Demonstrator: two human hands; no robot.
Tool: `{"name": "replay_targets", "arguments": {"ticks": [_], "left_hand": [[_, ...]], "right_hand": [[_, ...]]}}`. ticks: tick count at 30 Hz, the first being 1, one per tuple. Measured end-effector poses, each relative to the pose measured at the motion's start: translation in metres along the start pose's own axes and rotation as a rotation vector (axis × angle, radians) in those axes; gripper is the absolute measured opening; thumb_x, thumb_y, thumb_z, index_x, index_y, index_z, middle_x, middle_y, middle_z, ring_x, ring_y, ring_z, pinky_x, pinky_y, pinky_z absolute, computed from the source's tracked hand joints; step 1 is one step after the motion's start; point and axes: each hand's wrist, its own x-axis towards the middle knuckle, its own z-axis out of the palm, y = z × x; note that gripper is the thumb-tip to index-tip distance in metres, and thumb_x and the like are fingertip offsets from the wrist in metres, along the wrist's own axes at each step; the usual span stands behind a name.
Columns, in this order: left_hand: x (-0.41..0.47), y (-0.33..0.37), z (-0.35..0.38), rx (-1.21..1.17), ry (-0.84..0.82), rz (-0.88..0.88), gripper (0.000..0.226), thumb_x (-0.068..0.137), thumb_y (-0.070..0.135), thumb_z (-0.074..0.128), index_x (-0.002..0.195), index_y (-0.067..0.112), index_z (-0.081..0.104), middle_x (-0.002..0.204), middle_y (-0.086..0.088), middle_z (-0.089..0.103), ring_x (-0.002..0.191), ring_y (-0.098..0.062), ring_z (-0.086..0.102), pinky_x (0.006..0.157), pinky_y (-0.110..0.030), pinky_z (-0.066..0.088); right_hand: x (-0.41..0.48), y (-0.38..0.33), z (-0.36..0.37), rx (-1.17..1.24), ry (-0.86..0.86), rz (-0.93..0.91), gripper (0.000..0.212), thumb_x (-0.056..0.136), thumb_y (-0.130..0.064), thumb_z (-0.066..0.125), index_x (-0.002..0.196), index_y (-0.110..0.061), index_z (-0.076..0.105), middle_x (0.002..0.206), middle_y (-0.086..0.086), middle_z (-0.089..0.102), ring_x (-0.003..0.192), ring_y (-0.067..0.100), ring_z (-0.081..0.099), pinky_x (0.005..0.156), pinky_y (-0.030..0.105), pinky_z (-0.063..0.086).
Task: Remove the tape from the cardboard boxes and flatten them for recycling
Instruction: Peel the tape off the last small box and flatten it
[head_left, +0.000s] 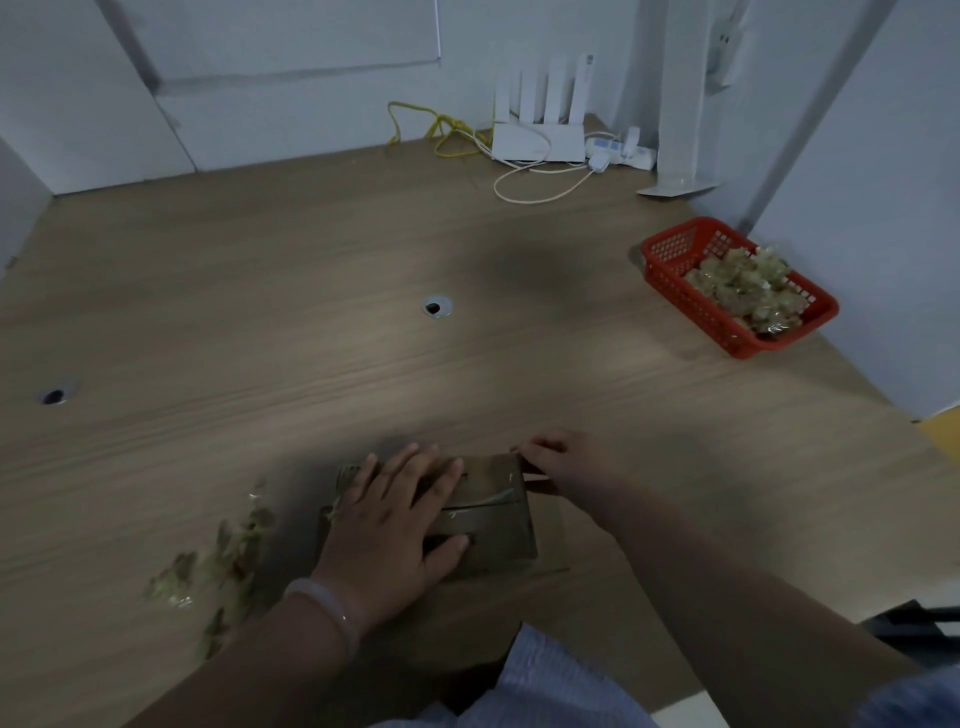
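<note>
A small brown cardboard box (493, 519) lies low on the wooden table (311, 364) near its front edge. My left hand (395, 525) lies flat on the box's top with fingers spread, pressing it down. My right hand (561, 462) is at the box's far right corner, its fingers curled round a flap or strip there. A loose pile of crumpled peeled tape (218, 566) lies on the table to the left of the box.
A red plastic basket (670, 254) holding crumpled tape stands at the right side of the table. A white router (540, 140) with cables, a power strip and a yellow cord sit at the back. Two cable holes mark the tabletop.
</note>
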Motion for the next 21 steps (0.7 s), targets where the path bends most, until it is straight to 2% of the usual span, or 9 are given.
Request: {"name": "replay_targets", "arguments": {"ticks": [3, 5, 7, 9, 13, 16, 19, 21], "left_hand": [[0.001, -0.001, 0.001, -0.002, -0.003, -0.003, 0.070, 0.087, 0.065, 0.033, 0.147, 0.028, 0.032, 0.150, -0.003, 0.036, 0.140, -0.024, 0.030, 0.114, -0.045, 0.011], [0.002, -0.002, 0.002, -0.008, -0.004, -0.001, 0.070, 0.087, 0.065, 0.032, 0.147, 0.028, 0.032, 0.150, -0.004, 0.037, 0.140, -0.024, 0.030, 0.114, -0.046, 0.012], [0.002, -0.002, 0.002, -0.017, 0.001, -0.008, 0.070, 0.087, 0.065, 0.031, 0.147, 0.029, 0.031, 0.150, -0.003, 0.036, 0.141, -0.024, 0.029, 0.116, -0.047, 0.014], [0.003, -0.001, 0.003, -0.023, 0.001, -0.021, 0.071, 0.086, 0.066, 0.029, 0.147, 0.030, 0.030, 0.150, -0.003, 0.035, 0.141, -0.024, 0.027, 0.116, -0.048, 0.015], [0.006, 0.000, 0.003, -0.010, -0.009, -0.061, 0.074, 0.085, 0.070, 0.018, 0.150, 0.035, 0.017, 0.154, 0.000, 0.024, 0.145, -0.020, 0.015, 0.119, -0.044, 0.005], [0.009, 0.002, 0.003, -0.028, 0.008, -0.114, 0.077, 0.080, 0.072, 0.009, 0.150, 0.039, 0.008, 0.156, 0.003, 0.016, 0.146, -0.018, 0.007, 0.119, -0.042, -0.002], [0.012, 0.004, 0.002, -0.024, 0.015, -0.143, 0.079, 0.077, 0.072, 0.002, 0.149, 0.041, 0.002, 0.156, 0.004, 0.012, 0.146, -0.017, 0.003, 0.118, -0.041, -0.005], [0.011, 0.005, 0.002, -0.019, 0.013, -0.143, 0.079, 0.076, 0.072, 0.000, 0.149, 0.041, 0.000, 0.157, 0.004, 0.009, 0.146, -0.017, 0.002, 0.118, -0.041, -0.006]], "right_hand": [[0.000, 0.003, -0.004, -0.157, -0.003, -0.068, 0.014, 0.091, -0.003, 0.058, 0.088, -0.012, 0.067, 0.088, 0.008, 0.066, 0.087, 0.020, 0.065, 0.080, 0.036, 0.057], [0.001, 0.006, -0.004, -0.374, 0.081, -0.155, 0.010, 0.088, -0.009, 0.064, 0.083, -0.016, 0.067, 0.081, 0.003, 0.066, 0.082, 0.019, 0.065, 0.077, 0.031, 0.055], [0.000, 0.006, -0.004, -0.555, 0.177, -0.236, 0.006, 0.086, -0.020, 0.068, 0.080, -0.019, 0.068, 0.073, -0.006, 0.063, 0.075, 0.012, 0.061, 0.063, 0.016, 0.045], [-0.004, 0.009, -0.005, -0.626, 0.248, -0.283, 0.008, 0.085, -0.026, 0.069, 0.081, -0.019, 0.071, 0.074, -0.007, 0.066, 0.074, 0.010, 0.060, 0.061, 0.018, 0.039], [-0.019, 0.011, -0.004, -0.412, 0.318, -0.268, 0.014, 0.082, -0.023, 0.072, 0.069, -0.024, 0.067, 0.074, 0.001, 0.072, 0.076, 0.020, 0.068, 0.072, 0.038, 0.055], [-0.030, 0.007, -0.007, -0.305, 0.355, -0.257, 0.021, 0.081, -0.020, 0.073, 0.064, -0.028, 0.065, 0.068, -0.004, 0.071, 0.072, 0.016, 0.069, 0.069, 0.035, 0.056], [-0.038, 0.003, -0.008, 0.034, 0.270, -0.204, 0.014, 0.083, -0.007, 0.071, 0.071, -0.015, 0.068, 0.068, 0.007, 0.070, 0.067, 0.019, 0.069, 0.066, 0.030, 0.059], [-0.042, 0.000, -0.005, 0.169, 0.259, -0.172, 0.008, 0.083, -0.001, 0.069, 0.075, -0.005, 0.068, 0.067, 0.011, 0.066, 0.059, 0.015, 0.066, 0.061, 0.026, 0.058]]}}
